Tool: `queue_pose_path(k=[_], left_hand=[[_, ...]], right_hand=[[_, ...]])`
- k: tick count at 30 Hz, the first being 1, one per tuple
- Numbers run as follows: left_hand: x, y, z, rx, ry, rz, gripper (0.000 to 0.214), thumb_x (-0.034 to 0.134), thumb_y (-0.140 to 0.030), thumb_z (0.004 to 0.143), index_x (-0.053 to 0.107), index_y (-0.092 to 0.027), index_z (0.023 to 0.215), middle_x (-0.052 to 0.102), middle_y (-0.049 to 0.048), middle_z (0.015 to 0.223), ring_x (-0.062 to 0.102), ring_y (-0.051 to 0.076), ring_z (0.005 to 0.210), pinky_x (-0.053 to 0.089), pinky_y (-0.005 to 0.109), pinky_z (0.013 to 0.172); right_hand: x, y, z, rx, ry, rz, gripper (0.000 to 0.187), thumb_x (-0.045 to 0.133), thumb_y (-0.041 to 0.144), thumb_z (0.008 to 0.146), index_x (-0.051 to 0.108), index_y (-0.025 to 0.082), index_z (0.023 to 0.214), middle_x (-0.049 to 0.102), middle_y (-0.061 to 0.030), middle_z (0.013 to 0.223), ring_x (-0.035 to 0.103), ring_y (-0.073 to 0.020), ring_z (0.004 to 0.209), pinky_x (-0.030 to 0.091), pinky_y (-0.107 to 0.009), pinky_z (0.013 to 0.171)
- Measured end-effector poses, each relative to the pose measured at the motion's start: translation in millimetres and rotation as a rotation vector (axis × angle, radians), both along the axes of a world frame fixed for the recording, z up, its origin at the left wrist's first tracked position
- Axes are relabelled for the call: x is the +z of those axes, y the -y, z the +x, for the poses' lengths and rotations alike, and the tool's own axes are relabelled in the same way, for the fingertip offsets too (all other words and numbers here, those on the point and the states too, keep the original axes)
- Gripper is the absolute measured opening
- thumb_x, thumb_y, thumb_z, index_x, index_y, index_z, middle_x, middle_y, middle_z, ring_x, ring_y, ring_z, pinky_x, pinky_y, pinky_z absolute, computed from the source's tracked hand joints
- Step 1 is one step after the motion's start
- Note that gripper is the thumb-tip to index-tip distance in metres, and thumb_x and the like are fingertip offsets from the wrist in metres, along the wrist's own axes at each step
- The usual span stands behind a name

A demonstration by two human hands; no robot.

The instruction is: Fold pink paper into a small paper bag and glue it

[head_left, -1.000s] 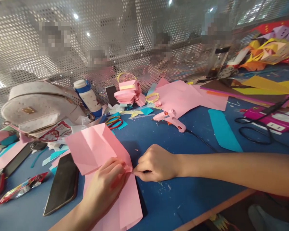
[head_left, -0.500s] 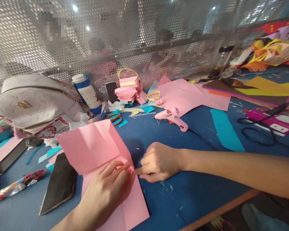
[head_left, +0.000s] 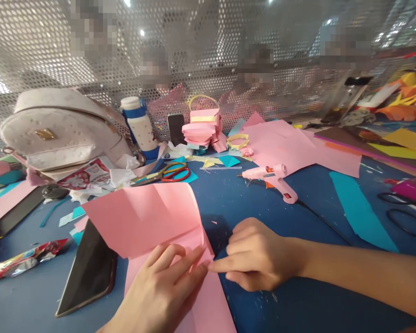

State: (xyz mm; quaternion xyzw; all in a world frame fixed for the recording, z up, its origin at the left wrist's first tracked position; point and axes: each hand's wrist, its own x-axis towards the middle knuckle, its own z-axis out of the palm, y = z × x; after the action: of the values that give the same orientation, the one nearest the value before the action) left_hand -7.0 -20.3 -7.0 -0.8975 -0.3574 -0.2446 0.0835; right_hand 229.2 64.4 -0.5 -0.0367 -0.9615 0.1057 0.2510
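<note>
A sheet of folded pink paper (head_left: 149,217) lies before me, its far flap standing up at a slant. My left hand (head_left: 162,282) rests over the lower part, the thumb and index finger at a small raised fold near the right edge, gripping or pressing the paper there. From the right, my right hand (head_left: 253,256) comes in with its index finger stretched out to that same edge, by the left thumb tip. Its other fingers are curled, and nothing shows between index finger and thumb. A pink glue gun (head_left: 273,178) lies beyond the right hand.
Left of the paper are a dark phone (head_left: 90,268), a shiny wrapper (head_left: 26,261) and a white backpack (head_left: 58,127). Scissors (head_left: 175,173), a bottle (head_left: 140,127) and a pink paper craft (head_left: 203,127) stand or lie behind. Blue paper (head_left: 360,208) is at right, with cords beyond.
My view has swung left and lower things appear shifted right. The left fingers have spread a little along the fold, and the right index finger stays at the paper's edge.
</note>
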Motion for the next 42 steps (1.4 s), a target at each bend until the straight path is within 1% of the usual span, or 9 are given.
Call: queue_pose_path(k=[4,9,13,17,20,27,34,39,42], left_hand=[[-2.1,-1,-4,-0.006,0.039,-0.045,0.025,0.053,-0.011,0.092,0.067,-0.017,0.113,0.071,0.0020,0.122,0.059,0.019,0.078,0.051,0.037,0.066],[2.4,-4,-6,-0.019,0.049,-0.074,0.027,0.051,-0.011,0.091,0.067,-0.019,0.112,0.072,0.0009,0.120,0.058,0.018,0.074,0.051,0.038,0.067],[5.2,-5,-7,-0.024,0.058,-0.081,0.027,0.053,-0.011,0.090,0.067,-0.020,0.111,0.073,0.0007,0.117,0.058,0.019,0.073,0.052,0.038,0.068],[2.0,-4,-8,-0.014,0.091,-0.100,0.024,0.052,-0.012,0.090,0.069,-0.019,0.106,0.073,0.0022,0.116,0.057,0.020,0.076,0.052,0.039,0.067],[-0.1,-4,-9,-0.019,0.085,-0.124,0.024,0.054,-0.012,0.089,0.069,-0.019,0.106,0.072,0.0009,0.119,0.057,0.021,0.078,0.051,0.039,0.064],[1.9,-4,-10,-0.010,0.092,-0.118,0.028,0.053,-0.010,0.088,0.069,-0.020,0.109,0.070,0.0019,0.123,0.057,0.020,0.078,0.052,0.038,0.067],[-1.1,-2,-11,-0.004,0.108,-0.120,0.027,0.053,-0.009,0.087,0.067,-0.019,0.108,0.072,0.0076,0.111,0.056,0.020,0.077,0.050,0.038,0.070],[1.3,-3,-1,0.146,0.217,-0.236,0.026,0.056,-0.007,0.084,0.059,-0.019,0.107,0.068,0.0037,0.088,0.056,0.020,0.077,0.048,0.032,0.067],[3.8,-9,7,0.217,0.169,-0.237,0.017,0.059,-0.006,0.079,0.056,-0.020,0.089,0.062,0.0021,0.082,0.054,0.020,0.074,0.044,0.032,0.066]], right_hand=[[5.6,-3,1,-0.160,-0.136,-0.194,0.028,0.040,0.020,0.095,0.066,0.021,0.087,0.056,0.0019,0.056,0.049,-0.0124,0.049,0.032,-0.030,0.053],[5.8,-8,-4,-0.446,0.027,-0.537,0.022,0.043,0.028,0.099,0.058,0.021,0.114,0.062,0.0022,0.072,0.052,-0.0118,0.057,0.039,-0.024,0.056],[3.9,-12,-9,-0.354,0.173,-0.492,0.023,0.045,0.024,0.098,0.064,0.023,0.110,0.066,-0.0032,0.087,0.059,-0.0168,0.079,0.043,-0.027,0.070],[5.1,-14,-11,-0.297,0.184,-0.509,0.030,0.042,0.026,0.100,0.064,0.020,0.079,0.064,-0.0022,0.076,0.055,-0.0163,0.073,0.038,-0.028,0.065],[6.0,-14,-11,-0.283,0.183,-0.549,0.038,0.040,0.029,0.101,0.060,0.020,0.070,0.063,-0.0018,0.072,0.053,-0.0161,0.071,0.036,-0.028,0.063],[1.9,-13,-9,-0.353,0.194,-0.566,0.028,0.044,0.029,0.099,0.068,0.021,0.088,0.066,-0.0042,0.084,0.058,-0.0176,0.076,0.041,-0.029,0.069],[3.6,-14,-6,-0.368,0.233,-0.646,0.034,0.043,0.031,0.101,0.069,0.020,0.083,0.061,-0.0019,0.077,0.056,-0.0148,0.071,0.037,-0.026,0.064],[2.9,-14,-9,-0.377,0.223,-0.631,0.027,0.047,0.028,0.099,0.072,0.021,0.092,0.063,-0.0014,0.078,0.058,-0.0138,0.071,0.037,-0.025,0.064],[1.9,-13,-12,-0.438,0.191,-0.628,0.023,0.051,0.027,0.097,0.073,0.025,0.104,0.064,-0.0002,0.077,0.058,-0.0127,0.067,0.037,-0.024,0.060]])
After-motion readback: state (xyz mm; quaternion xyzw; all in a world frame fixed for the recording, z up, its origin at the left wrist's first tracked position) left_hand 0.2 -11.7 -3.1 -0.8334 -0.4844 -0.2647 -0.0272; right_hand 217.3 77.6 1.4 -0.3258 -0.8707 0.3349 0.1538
